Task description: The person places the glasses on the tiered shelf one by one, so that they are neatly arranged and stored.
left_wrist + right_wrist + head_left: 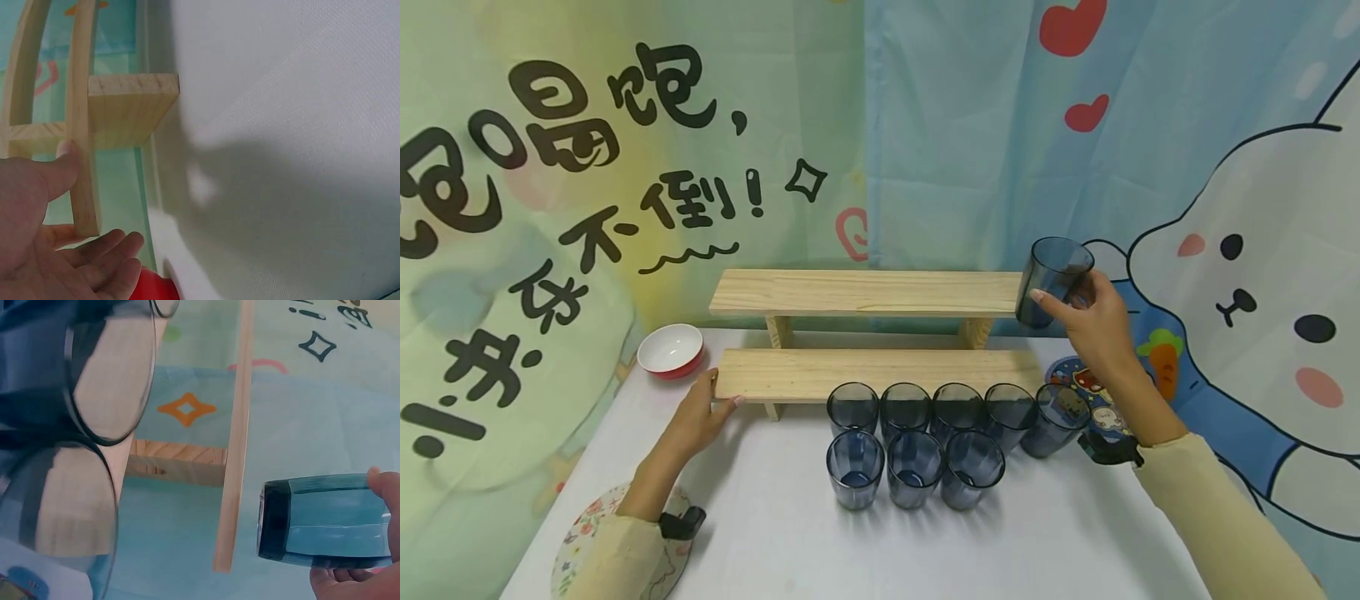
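Note:
My right hand [1101,325] grips a blue-tinted drinking glass [1051,279] by its side, tilted slightly, at the right end of the upper shelf board [865,293]. In the right wrist view the held glass [331,522] is apart from the board's edge. My left hand [700,412] holds the left end of the lower shelf board [880,375], thumb on one face and fingers on the other, as the left wrist view shows of the hand [69,244]. In front of the wooden rack stand several more blue glasses [913,471] in two rows, upright and close together.
A red bowl with a white inside [672,350] stands left of the rack. A floral round mat [580,533] lies under my left forearm. A dark blue patterned round mat [1101,392] lies at the right. Printed cloth [940,150] hangs behind the white table [775,533].

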`<state>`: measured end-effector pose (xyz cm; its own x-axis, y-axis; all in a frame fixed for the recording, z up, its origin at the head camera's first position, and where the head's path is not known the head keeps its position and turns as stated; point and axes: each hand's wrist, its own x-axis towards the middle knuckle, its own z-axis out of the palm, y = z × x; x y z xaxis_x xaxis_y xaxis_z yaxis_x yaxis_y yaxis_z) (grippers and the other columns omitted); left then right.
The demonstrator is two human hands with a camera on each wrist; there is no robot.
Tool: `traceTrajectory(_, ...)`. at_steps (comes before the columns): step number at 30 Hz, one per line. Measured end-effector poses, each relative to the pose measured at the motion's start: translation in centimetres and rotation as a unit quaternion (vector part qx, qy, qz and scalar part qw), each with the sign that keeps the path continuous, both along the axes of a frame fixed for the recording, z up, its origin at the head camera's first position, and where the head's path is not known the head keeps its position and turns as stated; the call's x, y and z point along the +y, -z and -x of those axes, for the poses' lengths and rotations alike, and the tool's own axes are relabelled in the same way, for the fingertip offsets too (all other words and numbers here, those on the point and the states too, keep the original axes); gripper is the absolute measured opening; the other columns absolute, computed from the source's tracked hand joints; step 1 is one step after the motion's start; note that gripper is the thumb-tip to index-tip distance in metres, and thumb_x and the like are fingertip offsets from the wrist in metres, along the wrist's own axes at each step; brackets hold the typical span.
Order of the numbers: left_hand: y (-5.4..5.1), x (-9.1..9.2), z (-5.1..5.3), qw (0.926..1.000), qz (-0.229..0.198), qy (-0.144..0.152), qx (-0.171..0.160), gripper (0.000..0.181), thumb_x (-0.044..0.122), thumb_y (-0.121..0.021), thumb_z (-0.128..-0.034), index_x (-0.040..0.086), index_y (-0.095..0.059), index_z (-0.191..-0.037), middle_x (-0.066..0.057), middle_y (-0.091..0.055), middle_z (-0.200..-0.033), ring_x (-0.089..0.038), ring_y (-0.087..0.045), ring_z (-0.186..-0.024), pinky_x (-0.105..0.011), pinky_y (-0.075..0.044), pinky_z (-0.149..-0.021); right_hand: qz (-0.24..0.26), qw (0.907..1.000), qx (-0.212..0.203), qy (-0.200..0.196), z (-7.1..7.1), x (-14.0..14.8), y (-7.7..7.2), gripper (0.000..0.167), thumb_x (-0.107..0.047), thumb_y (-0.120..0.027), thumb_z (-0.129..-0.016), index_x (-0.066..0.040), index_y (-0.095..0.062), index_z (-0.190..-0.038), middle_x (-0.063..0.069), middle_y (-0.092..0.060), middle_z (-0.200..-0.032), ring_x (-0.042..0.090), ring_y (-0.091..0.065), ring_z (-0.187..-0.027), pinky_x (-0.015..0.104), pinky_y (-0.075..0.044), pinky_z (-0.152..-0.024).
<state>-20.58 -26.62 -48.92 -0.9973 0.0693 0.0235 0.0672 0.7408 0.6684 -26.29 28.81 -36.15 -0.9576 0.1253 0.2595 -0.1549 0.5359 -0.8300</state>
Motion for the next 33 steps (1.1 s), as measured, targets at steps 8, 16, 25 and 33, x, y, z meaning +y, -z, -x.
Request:
traceTrajectory(8, -0.2, 0.0, -0.1, 0.9999, -0.001, -0.004, -0.010, 0.070, 0.017, -0.063, -0.1070, -0.021, -0.023, -0.151, -0.048, -0.033, -0.153, -0.060, -0.031, -0.147, -0.067, -0.027, -0.122, 0.006, 0.9999, 0.008, 0.012, 3.5, -0.4, 0.1, 0.074, -0.056, -0.072, -0.096, -0.003, -0.046, -0.141, 0.010, -0.052, -0.122, 0.024, -0.048, -0.108, 0.038, -0.041, -0.087)
traceTrajectory(16, -0.1, 0.0, -0.2, 1.0000, -0.004, -0.006, 0.005, 0.068, 0.015, -0.064, -0.1059, -0.020, -0.026, -0.150, -0.047, -0.036, -0.152, -0.059, -0.033, -0.147, -0.067, -0.027, -0.122, 0.031, 0.9995, 0.003, 0.011, 5.8, -0.7, 0.4, 0.080, -0.057, -0.072, -0.095, -0.001, -0.046, -0.146, 0.018, -0.052, -0.141, 0.032, -0.050, -0.133, 0.046, -0.044, -0.109)
traceTrajectory(25, 0.0, 0.1, -0.1, 0.9999, 0.001, -0.003, 0.014, 0.067, 0.016, -0.064, -0.1060, -0.019, -0.028, -0.149, -0.045, -0.037, -0.152, -0.058, -0.034, -0.147, -0.066, -0.027, -0.122, 0.039, 0.9990, -0.014, 0.016, 6.7, -0.9, 0.4, 0.089, -0.057, -0.074, -0.094, -0.002, -0.041, -0.155, 0.022, -0.044, -0.158, 0.038, -0.041, -0.149, 0.055, -0.037, -0.121)
traceTrajectory(33, 0.1, -0.1, 0.0, 1.0000, 0.002, -0.004, 0.005, 0.068, 0.018, -0.064, -0.1066, -0.019, -0.027, -0.150, -0.045, -0.037, -0.153, -0.057, -0.033, -0.148, -0.066, -0.026, -0.122, 0.035, 0.9990, -0.019, 0.020, 7.0, -1.1, 0.6, 0.090, -0.055, -0.075, -0.094, -0.002, -0.039, -0.158, 0.022, -0.045, -0.158, 0.038, -0.042, -0.147, 0.055, -0.037, -0.120)
